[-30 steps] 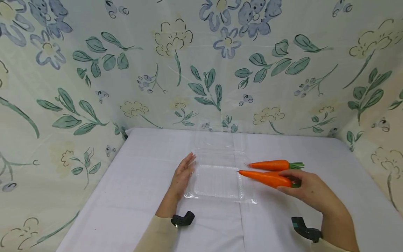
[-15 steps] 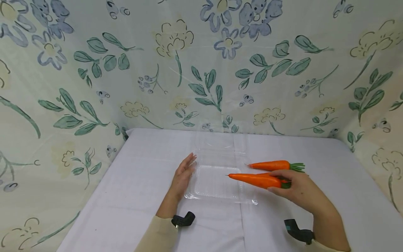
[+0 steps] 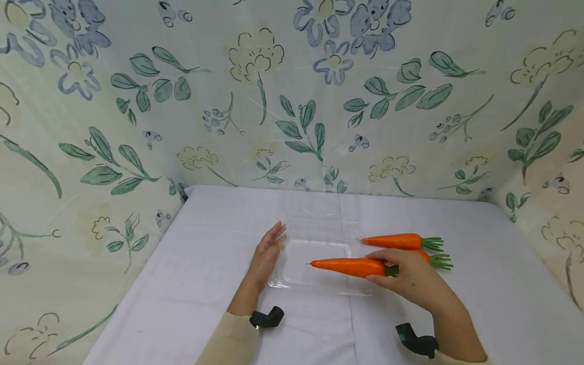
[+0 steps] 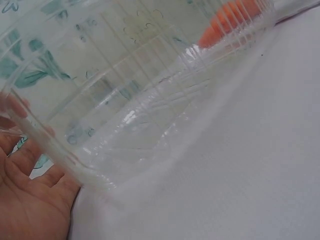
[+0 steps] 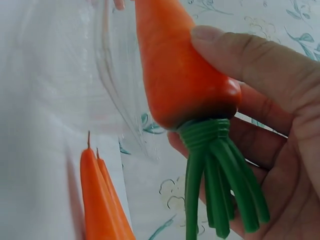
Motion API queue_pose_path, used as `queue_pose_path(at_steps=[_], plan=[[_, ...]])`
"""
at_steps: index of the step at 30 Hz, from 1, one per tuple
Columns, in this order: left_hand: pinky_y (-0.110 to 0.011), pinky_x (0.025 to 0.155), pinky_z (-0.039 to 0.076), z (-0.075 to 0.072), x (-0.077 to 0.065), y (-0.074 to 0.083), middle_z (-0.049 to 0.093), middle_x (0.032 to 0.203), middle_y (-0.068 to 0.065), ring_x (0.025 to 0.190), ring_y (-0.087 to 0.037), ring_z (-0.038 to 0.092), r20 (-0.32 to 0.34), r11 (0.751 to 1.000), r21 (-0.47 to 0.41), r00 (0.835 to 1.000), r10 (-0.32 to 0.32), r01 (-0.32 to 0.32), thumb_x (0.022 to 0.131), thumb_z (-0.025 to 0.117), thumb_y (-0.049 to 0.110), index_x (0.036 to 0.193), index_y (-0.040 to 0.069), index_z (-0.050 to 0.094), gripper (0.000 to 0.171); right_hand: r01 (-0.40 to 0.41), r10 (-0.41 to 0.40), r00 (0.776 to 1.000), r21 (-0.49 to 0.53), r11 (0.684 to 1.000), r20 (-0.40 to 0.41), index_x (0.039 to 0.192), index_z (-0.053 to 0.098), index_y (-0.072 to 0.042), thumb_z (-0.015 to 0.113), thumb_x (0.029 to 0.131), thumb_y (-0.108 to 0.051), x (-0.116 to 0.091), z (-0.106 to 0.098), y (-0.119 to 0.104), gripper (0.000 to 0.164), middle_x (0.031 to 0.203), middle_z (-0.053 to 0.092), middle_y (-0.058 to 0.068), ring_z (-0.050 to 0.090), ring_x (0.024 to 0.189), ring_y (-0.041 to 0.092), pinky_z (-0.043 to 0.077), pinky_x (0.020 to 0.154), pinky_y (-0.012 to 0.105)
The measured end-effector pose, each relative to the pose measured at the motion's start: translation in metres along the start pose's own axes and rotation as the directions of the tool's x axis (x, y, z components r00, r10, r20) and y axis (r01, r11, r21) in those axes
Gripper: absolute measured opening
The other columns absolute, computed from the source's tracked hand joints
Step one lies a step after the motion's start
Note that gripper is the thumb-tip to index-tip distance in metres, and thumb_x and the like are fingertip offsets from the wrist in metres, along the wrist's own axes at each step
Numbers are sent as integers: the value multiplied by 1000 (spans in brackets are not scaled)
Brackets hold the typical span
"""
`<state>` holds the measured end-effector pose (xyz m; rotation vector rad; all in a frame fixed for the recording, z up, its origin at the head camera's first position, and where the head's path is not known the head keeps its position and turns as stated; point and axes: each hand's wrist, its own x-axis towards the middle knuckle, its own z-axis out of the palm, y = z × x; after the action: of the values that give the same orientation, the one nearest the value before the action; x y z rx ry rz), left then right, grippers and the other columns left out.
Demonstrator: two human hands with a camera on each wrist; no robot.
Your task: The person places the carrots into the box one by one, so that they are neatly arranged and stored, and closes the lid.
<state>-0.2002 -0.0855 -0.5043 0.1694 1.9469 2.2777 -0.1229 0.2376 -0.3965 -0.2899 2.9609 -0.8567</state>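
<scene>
My right hand [image 3: 410,276] grips an orange carrot [image 3: 344,265] by its thick end, with the thumb laid along it. The tip points left, and the carrot is over the clear plastic container [image 3: 315,289], whose lid lies folded back behind it. In the right wrist view, green stems [image 5: 220,175] hang from the held carrot. My left hand [image 3: 266,253] rests against the container's left side with its fingers extended. Beyond my right hand lie two more carrots, the far carrot [image 3: 392,241] in full view and the near carrot [image 5: 97,200] partly hidden by the hand.
A white cloth [image 3: 196,274] covers the table. Behind it and on both sides hangs a floral curtain [image 3: 219,101]. A black wrist camera [image 3: 417,342] is strapped to my right wrist, and another black camera [image 3: 267,318] to the left.
My right hand has carried the carrot leftward, from the container's right edge to over its middle, uncovering more of the carrot lying on the cloth. The left hand has stayed in place.
</scene>
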Motion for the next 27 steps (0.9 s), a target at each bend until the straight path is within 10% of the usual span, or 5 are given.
queue_pose_path(at_steps=[9, 27], plan=[[-53, 128, 21, -1, 1, 0, 36, 166, -6, 155, -34, 31, -6, 999, 39, 1000, -3, 3, 104, 44, 9, 161, 13, 30, 60, 36, -34, 999, -79, 996, 29, 120, 75, -22, 88, 79, -35, 5, 18, -15, 45, 119, 74, -3, 68, 109, 21, 58, 97, 53], [-58, 126, 24, 2, -1, 0, 40, 164, -5, 153, -35, 36, -35, 997, 78, 999, -4, 7, 104, 43, 10, 160, 15, 33, 57, 170, -173, 985, -230, 958, 8, 115, 76, -25, 88, 77, -40, 13, 50, -34, 42, 111, 74, -8, 69, 100, 14, 60, 93, 43]])
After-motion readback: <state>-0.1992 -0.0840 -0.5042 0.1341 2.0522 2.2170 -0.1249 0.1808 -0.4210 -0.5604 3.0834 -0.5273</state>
